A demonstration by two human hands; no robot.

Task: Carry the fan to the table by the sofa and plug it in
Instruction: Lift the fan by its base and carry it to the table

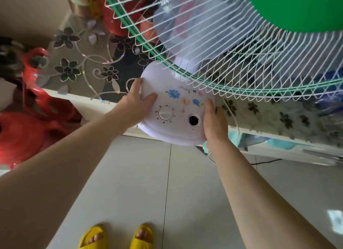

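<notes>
The fan has a white flower-printed base (178, 130), a round dial (165, 113), a white wire cage (241, 68) with a green rim and a green hub (297, 9). The base overhangs the front edge of the glass-topped table (78, 68); I cannot tell whether it rests on the table. My left hand (138, 100) grips the base's left side, thumb on top. My right hand (215, 122) grips its right side. No plug or cord end of the fan shows.
Red plastic bags (24, 130) hang at the table's left end. More red things (118, 16) stand on the table behind the cage. A dark cable (265, 162) lies on the tiled floor (167, 183) under the table. My yellow slippers (117, 237) stand below.
</notes>
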